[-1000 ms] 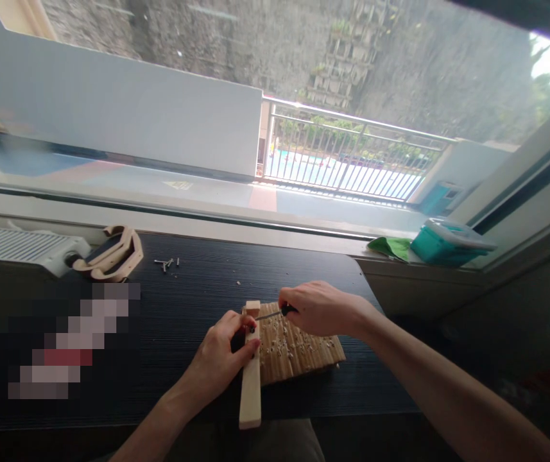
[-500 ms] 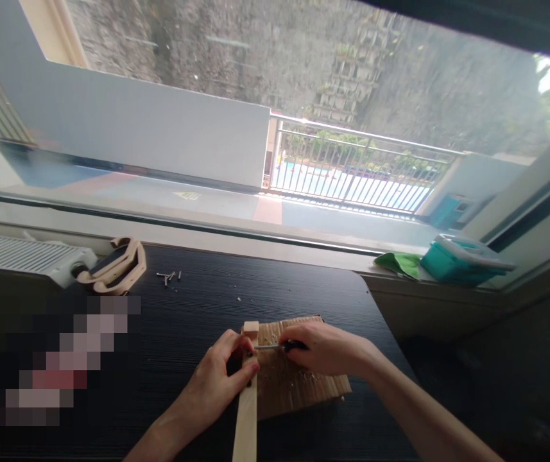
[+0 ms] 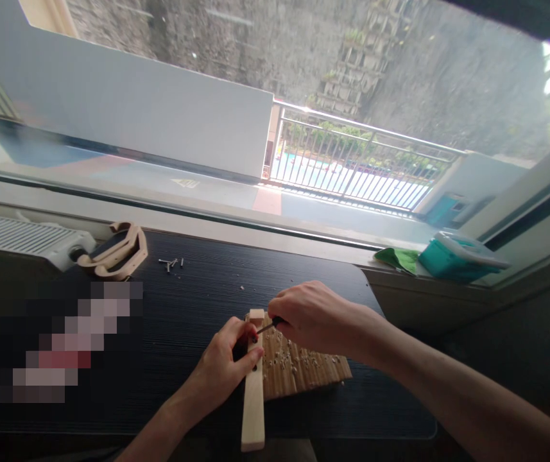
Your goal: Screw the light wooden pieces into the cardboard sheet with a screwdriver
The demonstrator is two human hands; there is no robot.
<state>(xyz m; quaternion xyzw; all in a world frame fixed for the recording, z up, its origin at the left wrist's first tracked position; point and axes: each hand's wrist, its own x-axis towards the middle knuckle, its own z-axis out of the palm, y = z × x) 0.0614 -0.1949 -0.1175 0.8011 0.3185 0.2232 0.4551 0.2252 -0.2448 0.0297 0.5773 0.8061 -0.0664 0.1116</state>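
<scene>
A pale wooden bar (image 3: 254,410) with dark holes and a small block at its far end lies against the left edge of a brown board (image 3: 298,366) strewn with wood chips. My left hand (image 3: 226,353) grips the bar, thumb on its face and fingers round its far side. Closed round the dark handle of a screwdriver (image 3: 266,328) is my right hand (image 3: 308,314). The screwdriver's thin metal shaft slants down to the bar, its tip close to the upper hole beside my left fingertips; whether it sits inside cannot be made out.
On the dark table (image 3: 197,385), several screws (image 3: 171,264) lie at the far left near curved wooden pieces (image 3: 115,253). A radiator (image 3: 19,240) stands beyond them. The sill at right holds a green cloth (image 3: 397,258) and a teal box (image 3: 462,255).
My right hand has lifted and tilted the screwdriver from nearly level to a slant. The bar's near end has come into view, and my left hand keeps its hold.
</scene>
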